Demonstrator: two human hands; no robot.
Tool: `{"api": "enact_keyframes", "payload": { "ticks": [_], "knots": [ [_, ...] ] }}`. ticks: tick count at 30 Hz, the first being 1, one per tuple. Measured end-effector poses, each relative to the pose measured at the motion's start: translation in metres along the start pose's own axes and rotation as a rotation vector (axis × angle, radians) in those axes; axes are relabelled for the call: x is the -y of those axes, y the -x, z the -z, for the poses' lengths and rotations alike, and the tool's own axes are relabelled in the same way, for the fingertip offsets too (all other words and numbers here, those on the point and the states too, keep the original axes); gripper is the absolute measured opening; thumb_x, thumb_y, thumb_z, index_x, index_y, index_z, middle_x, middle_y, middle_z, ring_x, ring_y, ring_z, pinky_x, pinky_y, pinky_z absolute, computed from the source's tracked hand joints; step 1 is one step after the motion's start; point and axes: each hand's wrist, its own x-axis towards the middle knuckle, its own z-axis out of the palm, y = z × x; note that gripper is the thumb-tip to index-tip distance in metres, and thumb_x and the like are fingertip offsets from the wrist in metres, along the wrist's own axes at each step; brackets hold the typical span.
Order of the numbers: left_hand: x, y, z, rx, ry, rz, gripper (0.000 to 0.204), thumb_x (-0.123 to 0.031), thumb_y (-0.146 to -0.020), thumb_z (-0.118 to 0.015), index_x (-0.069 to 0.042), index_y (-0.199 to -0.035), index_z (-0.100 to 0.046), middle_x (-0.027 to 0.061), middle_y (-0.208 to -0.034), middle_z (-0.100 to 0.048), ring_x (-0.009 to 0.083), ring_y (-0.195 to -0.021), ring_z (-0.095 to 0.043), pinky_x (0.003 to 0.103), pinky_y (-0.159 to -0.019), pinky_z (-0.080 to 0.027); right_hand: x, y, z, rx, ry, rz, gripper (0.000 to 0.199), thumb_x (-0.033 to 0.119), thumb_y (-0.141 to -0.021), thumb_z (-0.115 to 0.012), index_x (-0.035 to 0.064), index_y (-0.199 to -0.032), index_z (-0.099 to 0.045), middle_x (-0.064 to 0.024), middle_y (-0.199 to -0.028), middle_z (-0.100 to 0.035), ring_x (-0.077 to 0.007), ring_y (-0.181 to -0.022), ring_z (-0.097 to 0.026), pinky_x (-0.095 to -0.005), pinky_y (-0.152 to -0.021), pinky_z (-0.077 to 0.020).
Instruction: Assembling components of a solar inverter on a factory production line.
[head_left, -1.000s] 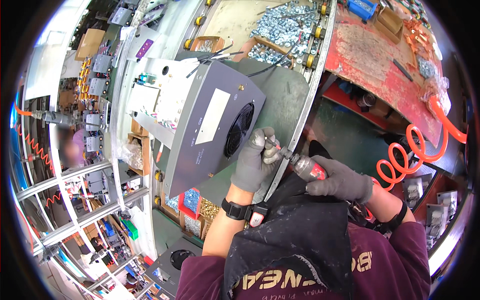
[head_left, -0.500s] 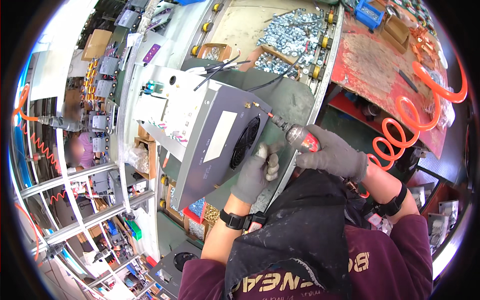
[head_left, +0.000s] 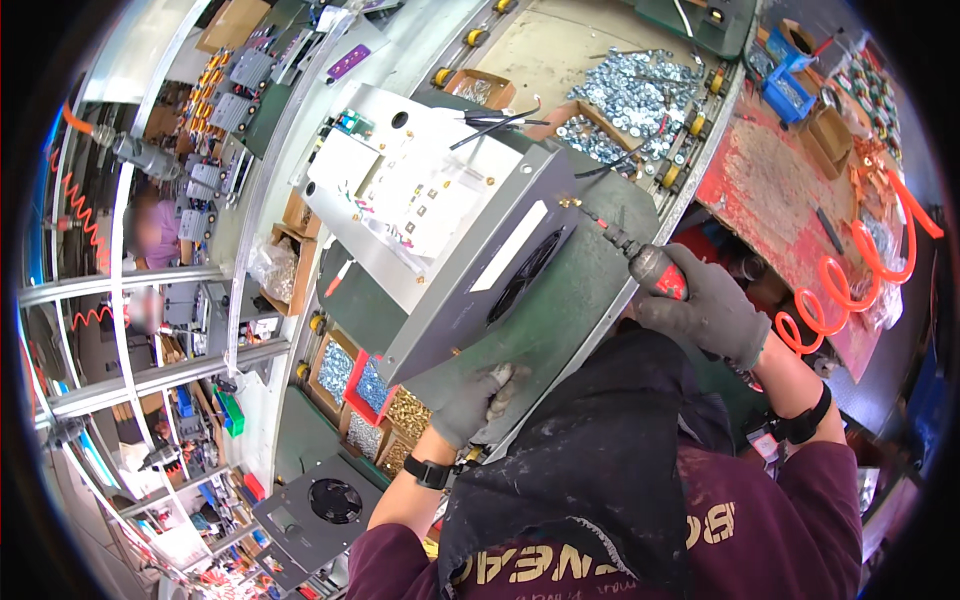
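My right hand (head_left: 705,305), in a grey glove, grips a red and dark grey power screwdriver (head_left: 655,268). Its bit points at a small brass fitting (head_left: 568,202) at the upper corner of the grey panel of a metal cabinet (head_left: 480,265); whether they touch, I cannot tell. A round black fan grille (head_left: 525,277) sits in that panel. My left hand (head_left: 475,408), also gloved, is low over the green work board (head_left: 535,345) near the cabinet's lower corner. Its fingers are curled, and what they may hold is hidden.
Beside my left hand stand bins of brass screws (head_left: 408,413) and a red bin (head_left: 362,385) of silvery hardware. Loose washers (head_left: 640,95) lie at the back. A red worn table (head_left: 745,170) with a coiled orange hose (head_left: 835,285) is on the right. Another fan panel (head_left: 318,510) lies lower left.
My left hand has moved from in front of the fan down and left toward the screw bins. The screwdriver stays near the brass fitting. The whole view has shifted.
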Motion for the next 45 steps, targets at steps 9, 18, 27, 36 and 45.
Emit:
{"api": "enact_keyframes", "payload": {
  "ticks": [9, 18, 27, 36, 45],
  "knots": [
    [-0.121, 0.128, 0.024, -0.416, -0.794, -0.245, 0.042, -0.044, -0.084, -0.058, -0.002, -0.081, -0.065, 0.0047, -0.069, -0.059, 0.0098, -0.064, -0.052, 0.025, -0.057, -0.039, -0.007, -0.004, 0.005, -0.04, -0.085, 0.103, 0.053, 0.039, -0.075, -0.07, -0.0002, -0.105, -0.05, -0.0209, -0.082, -0.059, -0.0361, -0.078, -0.058, -0.0391, -0.068, -0.0433],
    [-0.306, -0.029, -0.056, -0.169, -1.765, -0.697, 0.025, -0.02, -0.082, -0.063, -0.006, -0.102, -0.065, 0.0096, -0.094, -0.066, 0.0201, -0.086, -0.062, 0.031, -0.078, -0.047, -0.017, -0.005, 0.005, -0.007, -0.123, 0.048, 0.066, 0.043, -0.074, -0.071, 0.0011, -0.118, -0.047, -0.0225, -0.085, -0.061, -0.0396, -0.082, -0.059, -0.0427, -0.07, -0.0453],
    [-0.306, -0.11, -0.087, -0.032, -2.138, -0.399, 0.034, -0.012, -0.072, -0.065, -0.016, -0.106, -0.065, 0.005, -0.084, -0.061, 0.0206, -0.082, -0.061, 0.033, -0.071, -0.047, 0.0, -0.014, 0.013, -0.016, 0.004, 0.026, 0.07, 0.047, -0.072, -0.071, 0.0045, -0.122, -0.044, -0.0226, -0.083, -0.06, -0.0397, -0.081, -0.059, -0.0442, -0.068, -0.0459],
    [-0.312, -0.02, -0.035, -0.235, -1.464, -0.778, 0.032, -0.004, -0.081, -0.049, -0.004, -0.111, -0.059, 0.0023, -0.087, -0.055, 0.0098, -0.08, -0.05, 0.025, -0.07, -0.044, -0.109, -0.002, 0.045, -0.284, 0.018, 0.055, 0.053, 0.041, -0.076, -0.067, 0.0053, -0.113, -0.051, -0.0116, -0.089, -0.062, -0.0258, -0.085, -0.061, -0.0366, -0.074, -0.047],
    [-0.099, 0.172, 0.126, -1.085, -0.448, -0.612, 0.021, -0.007, -0.088, -0.048, 0.003, -0.102, -0.06, 0.0059, -0.083, -0.062, 0.0107, -0.071, -0.058, 0.022, -0.061, -0.049, -0.299, -0.079, 0.159, -0.46, 0.676, -0.463, 0.061, 0.051, -0.081, -0.054, 0.0014, -0.115, -0.052, -0.0276, -0.105, -0.059, -0.0425, -0.099, -0.057, -0.0454, -0.081, -0.0446]
  ]
}}
